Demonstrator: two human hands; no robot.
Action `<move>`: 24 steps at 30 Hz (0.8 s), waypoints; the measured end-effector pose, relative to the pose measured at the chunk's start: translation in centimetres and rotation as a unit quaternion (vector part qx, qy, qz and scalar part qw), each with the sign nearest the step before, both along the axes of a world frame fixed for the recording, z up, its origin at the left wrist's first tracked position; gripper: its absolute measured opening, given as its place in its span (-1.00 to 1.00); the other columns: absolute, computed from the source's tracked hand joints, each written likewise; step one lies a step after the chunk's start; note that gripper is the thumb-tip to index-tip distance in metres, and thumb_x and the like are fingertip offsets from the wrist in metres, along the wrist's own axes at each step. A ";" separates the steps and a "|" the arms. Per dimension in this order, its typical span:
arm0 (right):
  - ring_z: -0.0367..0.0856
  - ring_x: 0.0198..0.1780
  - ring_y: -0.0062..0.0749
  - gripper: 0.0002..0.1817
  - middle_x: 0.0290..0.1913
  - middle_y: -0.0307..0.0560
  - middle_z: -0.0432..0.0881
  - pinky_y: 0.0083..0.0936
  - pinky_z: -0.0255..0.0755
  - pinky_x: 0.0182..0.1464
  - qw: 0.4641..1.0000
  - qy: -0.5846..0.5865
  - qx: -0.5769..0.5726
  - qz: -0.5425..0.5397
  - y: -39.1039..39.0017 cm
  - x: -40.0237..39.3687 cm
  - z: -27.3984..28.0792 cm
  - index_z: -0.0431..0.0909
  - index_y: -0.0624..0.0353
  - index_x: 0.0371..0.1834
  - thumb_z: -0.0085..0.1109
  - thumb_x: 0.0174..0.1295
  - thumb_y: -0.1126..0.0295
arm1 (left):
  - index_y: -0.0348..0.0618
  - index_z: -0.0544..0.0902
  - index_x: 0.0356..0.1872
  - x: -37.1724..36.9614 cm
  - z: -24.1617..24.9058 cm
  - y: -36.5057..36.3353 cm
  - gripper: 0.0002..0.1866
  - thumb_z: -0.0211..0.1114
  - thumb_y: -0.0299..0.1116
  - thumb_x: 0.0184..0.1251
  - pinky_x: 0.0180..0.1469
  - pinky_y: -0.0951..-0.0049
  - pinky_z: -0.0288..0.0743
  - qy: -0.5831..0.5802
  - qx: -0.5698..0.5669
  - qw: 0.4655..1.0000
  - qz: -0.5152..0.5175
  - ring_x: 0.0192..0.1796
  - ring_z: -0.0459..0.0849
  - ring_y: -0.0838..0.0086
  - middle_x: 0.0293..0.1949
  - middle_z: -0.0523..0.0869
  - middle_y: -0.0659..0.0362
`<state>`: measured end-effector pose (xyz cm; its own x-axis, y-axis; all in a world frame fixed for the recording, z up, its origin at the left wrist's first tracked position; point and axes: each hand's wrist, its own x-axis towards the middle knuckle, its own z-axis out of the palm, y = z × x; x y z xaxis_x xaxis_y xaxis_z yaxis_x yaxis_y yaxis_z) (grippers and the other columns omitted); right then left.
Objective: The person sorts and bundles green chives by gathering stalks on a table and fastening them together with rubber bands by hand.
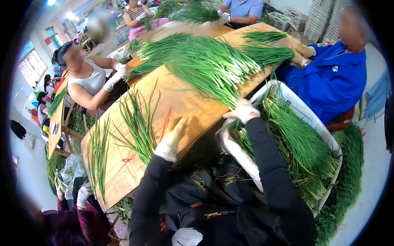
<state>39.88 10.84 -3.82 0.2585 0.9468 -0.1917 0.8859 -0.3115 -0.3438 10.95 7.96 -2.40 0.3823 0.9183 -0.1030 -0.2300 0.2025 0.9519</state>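
Left hand (172, 140), gloved: resting at the near edge of the desk (197, 110), fingers extending, partly open; red strip (166, 122) lying beside it. Right hand (243, 111), gloved: reaching to the desk corner beside the white crate (305, 110), fingers bending and touching stalk ends of the large pile (209, 61); whether it is gripping any, cannot tell. Large pile: spreading across the desk, beyond the crate's near end. Small bundle (141, 127) and thin bundle (98, 156): lying on the desk, farther from the crate than the left hand. Crate: holding more stalks (291, 135). Blue-jacketed person (328, 78): sitting beside the crate, gloved hands touching stalks.
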 end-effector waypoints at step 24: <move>0.00 0.36 -0.05 -0.55 0.37 -0.27 0.05 0.22 -0.18 0.27 0.949 -0.157 0.160 0.222 5.0 -5.3 1.6 0.30 -0.38 0.19 -0.04 0.18 0.08 | -0.36 0.53 -0.28 9.1 -0.1 1.5 -0.81 0.15 -0.40 0.21 -0.43 0.53 0.51 -0.115 -0.301 0.944 -0.068 -0.54 0.54 0.49 -0.57 0.56 0.18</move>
<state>34.56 15.88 -2.25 -0.1831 0.9726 0.1436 0.9797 0.1926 -0.0555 20.09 9.46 -2.50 0.5680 0.6613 -0.4899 -0.3499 0.7329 0.5835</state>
